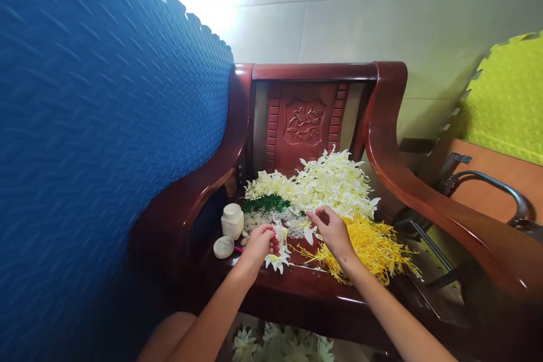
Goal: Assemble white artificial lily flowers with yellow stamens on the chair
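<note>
Over the front of a wooden chair seat, my left hand [255, 248] is closed around a white artificial flower [280, 233], and a thin pink stick [238, 249] shows beside it. Another white bloom [277, 261] hangs just below these fingers. To the right, my right hand [333, 233] pinches a second white petal flower [309, 232] between thumb and fingertips. The two held flowers are close together; whether they touch is hard to make out. A pile of yellow stamens [375, 246] lies beside my right wrist. Behind the hands spread small pale lacy pieces [258, 219] and green pieces [268, 203].
A large heap of white flowers [335, 181] fills the back of the seat. At left stand a white jar [232, 222] and its lid [223, 248]. Curved armrests [388, 141] flank the chair [316, 72]. A blue foam mat [127, 102] rises at left. More flowers [282, 344] lie below.
</note>
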Demonstrator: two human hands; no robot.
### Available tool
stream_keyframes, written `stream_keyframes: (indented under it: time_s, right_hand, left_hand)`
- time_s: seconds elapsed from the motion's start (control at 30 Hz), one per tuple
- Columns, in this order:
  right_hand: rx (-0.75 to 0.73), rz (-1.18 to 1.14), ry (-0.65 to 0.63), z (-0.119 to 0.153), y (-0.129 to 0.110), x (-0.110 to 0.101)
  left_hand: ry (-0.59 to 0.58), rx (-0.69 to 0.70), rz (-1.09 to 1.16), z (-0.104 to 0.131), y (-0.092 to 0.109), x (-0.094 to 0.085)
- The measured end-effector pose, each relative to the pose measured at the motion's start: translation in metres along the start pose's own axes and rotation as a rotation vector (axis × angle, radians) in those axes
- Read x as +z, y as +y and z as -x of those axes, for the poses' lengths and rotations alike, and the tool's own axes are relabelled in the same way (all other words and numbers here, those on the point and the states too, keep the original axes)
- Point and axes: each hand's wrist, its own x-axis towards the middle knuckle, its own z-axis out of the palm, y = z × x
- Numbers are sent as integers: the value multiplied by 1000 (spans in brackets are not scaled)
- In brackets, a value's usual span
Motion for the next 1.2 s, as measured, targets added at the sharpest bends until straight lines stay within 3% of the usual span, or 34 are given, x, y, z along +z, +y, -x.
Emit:
stream_keyframes:
  time_s: [0.1, 0.23, 0.5, 0.77, 0.97, 1.2]
  right_hand:
    - [22, -65, 17, 5, -6, 2]
    - [13, -73, 33, 6, -7, 3]
    - [-29, 26, 59, 10, -11, 5]
    - [-28, 25, 38, 9, -5, 6]
    - [-51, 37, 24, 9, -1, 9]
    - [-87, 74, 52, 17, -16, 13]
  left_hand:
    - [28, 107, -142, 6, -3, 3]
    - [91, 338, -543, 13, -5, 4]
    - [149, 446, -770, 17, -1, 4]
    - [177, 451, -822, 18, -1, 3]
    - [129, 446, -770, 19, 0, 5]
    - [167, 419, -565, 18, -1, 8]
